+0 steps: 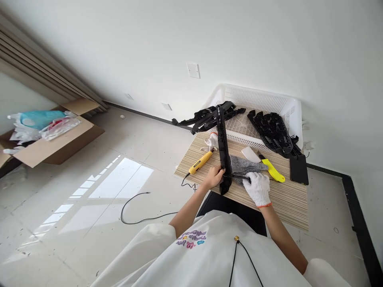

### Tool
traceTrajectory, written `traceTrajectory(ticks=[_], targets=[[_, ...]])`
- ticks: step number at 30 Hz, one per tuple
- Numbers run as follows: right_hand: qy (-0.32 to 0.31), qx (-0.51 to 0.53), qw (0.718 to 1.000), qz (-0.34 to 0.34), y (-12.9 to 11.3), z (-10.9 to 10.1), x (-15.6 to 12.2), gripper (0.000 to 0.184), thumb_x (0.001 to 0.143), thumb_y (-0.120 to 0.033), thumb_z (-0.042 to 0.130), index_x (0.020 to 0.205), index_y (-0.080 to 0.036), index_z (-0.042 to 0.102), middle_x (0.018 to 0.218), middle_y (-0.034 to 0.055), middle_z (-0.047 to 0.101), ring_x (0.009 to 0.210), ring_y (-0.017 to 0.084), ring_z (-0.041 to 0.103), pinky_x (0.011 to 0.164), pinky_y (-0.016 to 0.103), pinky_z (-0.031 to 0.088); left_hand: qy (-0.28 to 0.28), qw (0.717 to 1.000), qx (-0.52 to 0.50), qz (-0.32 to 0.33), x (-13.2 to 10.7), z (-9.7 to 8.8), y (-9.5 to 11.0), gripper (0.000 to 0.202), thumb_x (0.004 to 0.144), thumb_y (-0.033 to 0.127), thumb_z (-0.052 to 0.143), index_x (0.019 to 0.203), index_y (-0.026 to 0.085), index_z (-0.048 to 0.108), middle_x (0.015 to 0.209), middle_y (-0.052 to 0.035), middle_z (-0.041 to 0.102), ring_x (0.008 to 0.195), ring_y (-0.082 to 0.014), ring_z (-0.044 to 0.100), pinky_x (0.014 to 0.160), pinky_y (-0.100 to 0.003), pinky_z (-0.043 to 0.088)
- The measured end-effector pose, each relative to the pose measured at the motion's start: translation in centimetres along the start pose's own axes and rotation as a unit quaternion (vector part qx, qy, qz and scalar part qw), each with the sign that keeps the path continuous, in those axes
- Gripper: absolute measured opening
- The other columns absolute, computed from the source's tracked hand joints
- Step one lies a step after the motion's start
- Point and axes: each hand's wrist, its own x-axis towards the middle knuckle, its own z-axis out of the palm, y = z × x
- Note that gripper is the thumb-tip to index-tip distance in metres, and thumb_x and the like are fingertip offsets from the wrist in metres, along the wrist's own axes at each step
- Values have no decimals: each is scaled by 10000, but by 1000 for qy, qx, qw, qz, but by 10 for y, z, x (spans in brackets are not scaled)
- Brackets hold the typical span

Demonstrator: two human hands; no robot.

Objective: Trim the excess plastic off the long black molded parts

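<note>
- Over your table, the black strip points lengthwise away from you, toward the basket.
- Your left hand grips its near end; your right hand, a slim dark piece.
- Grey cloth lies just right.

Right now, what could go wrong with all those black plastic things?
The thin dark piece in the gloved right hand might slip and poke the bare left hand nearby. The black plastic parts jutting past the left side of the white plastic basket could slide off.
</note>
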Motion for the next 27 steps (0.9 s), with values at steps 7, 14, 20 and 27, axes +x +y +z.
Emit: traceTrajectory(ticks=[7, 14, 20, 27], targets=[[7, -11, 1000, -4, -3, -2, -3, 138, 907, -302, 644, 912, -209, 747, 853, 31, 762, 813, 189, 645, 809, 350, 285, -24, 999, -4, 22, -6, -2, 0, 288, 905, 331, 440, 652, 227, 353, 606, 25, 440, 609, -146, 431, 646, -302, 316], [12, -17, 1000, -11, -2, -1, -3, 106, 880, -281, 671, 916, -215, 745, 836, 23, 759, 798, 200, 655, 783, 349, 297, -38, 999, -7, 27, -5, -2, -2, 292, 919, 335, 420, 661, 229, 334, 605, 27, 408, 593, -145, 405, 636, -306, 296], [23, -27, 999, -36, -1, 4, -10, 71, 879, -261, 668, 897, -222, 724, 820, 16, 749, 777, 201, 658, 792, 357, 326, -48, 998, -7, 34, -12, -4, -7, 308, 937, 362, 405, 674, 231, 314, 620, 25, 403, 593, -144, 395, 636, -310, 291], [7, -50, 998, -21, -7, 3, -10, 132, 903, -318, 644, 868, -225, 730, 747, 23, 727, 739, 213, 647, 750, 367, 305, -14, 1000, -19, 21, -8, -3, -7, 309, 935, 345, 423, 663, 229, 335, 605, 16, 443, 590, -145, 428, 624, -312, 299]])
